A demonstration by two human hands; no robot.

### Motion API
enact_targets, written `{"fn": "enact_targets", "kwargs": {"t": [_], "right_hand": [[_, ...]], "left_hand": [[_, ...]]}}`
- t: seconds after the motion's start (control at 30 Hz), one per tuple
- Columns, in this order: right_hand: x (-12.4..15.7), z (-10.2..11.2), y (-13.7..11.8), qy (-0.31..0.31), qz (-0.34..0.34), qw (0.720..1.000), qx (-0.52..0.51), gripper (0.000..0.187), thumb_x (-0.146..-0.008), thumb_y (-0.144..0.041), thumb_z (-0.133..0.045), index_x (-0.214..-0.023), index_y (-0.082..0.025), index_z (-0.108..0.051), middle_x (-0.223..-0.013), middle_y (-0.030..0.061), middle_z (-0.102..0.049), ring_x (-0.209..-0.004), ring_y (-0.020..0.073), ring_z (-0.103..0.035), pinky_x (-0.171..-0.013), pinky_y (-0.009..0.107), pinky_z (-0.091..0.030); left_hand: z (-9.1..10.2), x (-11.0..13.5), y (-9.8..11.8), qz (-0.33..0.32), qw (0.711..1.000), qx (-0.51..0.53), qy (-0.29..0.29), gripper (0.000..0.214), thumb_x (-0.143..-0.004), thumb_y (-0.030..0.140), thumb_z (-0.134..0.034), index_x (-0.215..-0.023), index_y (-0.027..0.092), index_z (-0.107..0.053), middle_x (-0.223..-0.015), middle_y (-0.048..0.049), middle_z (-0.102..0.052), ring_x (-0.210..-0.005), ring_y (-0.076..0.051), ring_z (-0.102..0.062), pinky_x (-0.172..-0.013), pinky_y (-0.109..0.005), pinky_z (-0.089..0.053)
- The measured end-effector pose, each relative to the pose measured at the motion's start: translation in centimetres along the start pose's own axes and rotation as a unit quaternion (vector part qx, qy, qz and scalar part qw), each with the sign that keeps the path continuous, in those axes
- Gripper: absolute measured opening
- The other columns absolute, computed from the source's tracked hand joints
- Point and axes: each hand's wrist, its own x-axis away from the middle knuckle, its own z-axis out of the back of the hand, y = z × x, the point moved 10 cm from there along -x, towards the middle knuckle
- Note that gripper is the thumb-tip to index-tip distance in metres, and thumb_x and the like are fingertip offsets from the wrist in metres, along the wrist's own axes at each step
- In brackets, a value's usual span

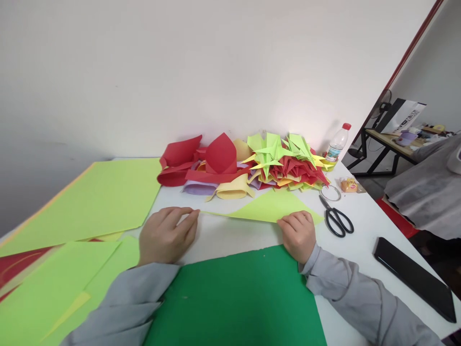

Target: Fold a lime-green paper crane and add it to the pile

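A sheet of yellow-green paper (272,205) stretches between my two hands above the white table. My left hand (169,234) pinches its narrow left corner, fingers closed. Near the sheet's right end, my right hand (298,234) grips the lower edge, its fingers curled over. The paper looks like a pointed, triangle-like shape from here; whether it is folded I cannot tell. Below both hands lies a green board (237,298). Just right of my right hand rest scissors (336,218) with black handles.
Folded red paper pieces (221,154) and green paper stars (272,151) are heaped along the wall. Large yellow-green sheets (108,197) cover the left side. At right are a bottle (337,142), a wire ring (330,193), a wrapped snack (349,185) and a black phone (414,278).
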Motion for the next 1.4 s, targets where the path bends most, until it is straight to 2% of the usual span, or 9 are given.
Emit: {"fn": "enact_targets", "kwargs": {"t": [0.2,0.27,0.33,0.43,0.5,0.6,1.0,1.23,1.4], "right_hand": [[0.1,-0.1,0.4,0.001,-0.014,1.000,0.005,0.017,-0.083,-0.006,-0.052,-0.086,-0.017,-0.065,-0.078,0.0049,-0.066,-0.075,0.0168,-0.053,-0.073,0.034,-0.034],[0.0,-0.2,0.2,0.000,-0.007,1.000,0.000,0.017,-0.083,-0.007,-0.051,-0.086,-0.017,-0.064,-0.077,0.0051,-0.066,-0.075,0.0167,-0.053,-0.073,0.034,-0.035],[-0.1,-0.2,-0.6,-0.003,0.014,1.000,-0.007,0.017,-0.083,-0.006,-0.051,-0.086,-0.017,-0.064,-0.076,0.0051,-0.066,-0.075,0.0166,-0.052,-0.074,0.034,-0.035],[-0.2,-0.2,-2.2,-0.019,0.058,0.998,-0.022,0.019,-0.082,-0.006,-0.048,-0.087,-0.015,-0.064,-0.073,0.0047,-0.064,-0.074,0.0166,-0.052,-0.075,0.035,-0.037],[-0.3,0.0,-3.3,-0.026,0.082,0.996,-0.028,0.019,-0.083,-0.007,-0.047,-0.087,-0.015,-0.064,-0.072,0.0045,-0.063,-0.074,0.0164,-0.051,-0.076,0.035,-0.038],[-0.4,0.3,-4.6,-0.025,0.109,0.993,-0.030,0.020,-0.087,-0.010,-0.046,-0.085,-0.016,-0.064,-0.073,0.0041,-0.063,-0.074,0.0157,-0.051,-0.078,0.035,-0.039],[-0.4,0.0,-5.8,-0.027,0.150,0.988,-0.024,0.012,-0.086,-0.012,-0.053,-0.078,-0.015,-0.062,-0.068,0.0023,-0.061,-0.071,0.0147,-0.051,-0.074,0.034,-0.041],[-0.5,0.0,-4.1,-0.024,0.116,0.993,-0.013,0.011,-0.085,-0.013,-0.052,-0.083,-0.017,-0.062,-0.069,0.0026,-0.062,-0.073,0.0155,-0.052,-0.075,0.035,-0.041],[-0.4,0.2,-4.3,-0.020,0.136,0.990,-0.024,0.011,-0.086,-0.012,-0.052,-0.084,-0.016,-0.062,-0.071,0.0027,-0.063,-0.073,0.0152,-0.053,-0.075,0.034,-0.041]], "left_hand": [[0.9,0.5,-1.8,0.062,0.996,-0.005,0.058,0.006,-0.081,0.013,-0.062,-0.081,0.018,-0.058,-0.073,-0.0003,-0.062,-0.062,-0.013,-0.054,-0.057,-0.026,-0.045],[1.6,0.3,-1.3,0.071,0.995,0.003,0.075,0.006,-0.080,0.012,-0.062,-0.084,0.016,-0.060,-0.077,-0.0032,-0.063,-0.064,-0.016,-0.056,-0.057,-0.028,-0.044],[2.0,-0.4,1.0,0.043,0.997,0.026,0.064,0.011,-0.077,0.011,-0.065,-0.087,0.016,-0.061,-0.079,-0.0044,-0.065,-0.067,-0.018,-0.059,-0.058,-0.030,-0.044],[2.0,-1.5,6.6,-0.038,0.995,0.087,0.022,0.019,-0.079,0.010,-0.064,-0.096,0.019,-0.061,-0.086,-0.0021,-0.070,-0.080,-0.017,-0.064,-0.070,-0.030,-0.048],[1.9,-2.1,9.8,-0.075,0.987,0.144,0.003,0.018,-0.083,0.013,-0.062,-0.100,0.016,-0.061,-0.088,-0.0051,-0.071,-0.085,-0.019,-0.065,-0.076,-0.034,-0.048],[1.4,-2.7,12.2,-0.087,0.974,0.207,-0.025,0.017,-0.085,0.009,-0.054,-0.099,0.014,-0.062,-0.087,-0.0073,-0.071,-0.084,-0.021,-0.064,-0.077,-0.037,-0.047],[0.9,-2.5,12.5,-0.086,0.963,0.253,-0.041,0.013,-0.086,0.007,-0.050,-0.084,0.013,-0.060,-0.077,-0.0076,-0.064,-0.078,-0.019,-0.058,-0.073,-0.036,-0.047],[0.7,-2.4,11.1,-0.077,0.967,0.242,-0.026,0.013,-0.082,0.004,-0.053,-0.088,0.013,-0.060,-0.079,-0.0067,-0.066,-0.078,-0.020,-0.058,-0.072,-0.036,-0.046],[0.5,-2.6,11.7,-0.095,0.963,0.247,-0.042,0.010,-0.084,0.007,-0.055,-0.092,0.011,-0.060,-0.081,-0.0078,-0.067,-0.080,-0.021,-0.058,-0.072,-0.036,-0.046]]}}
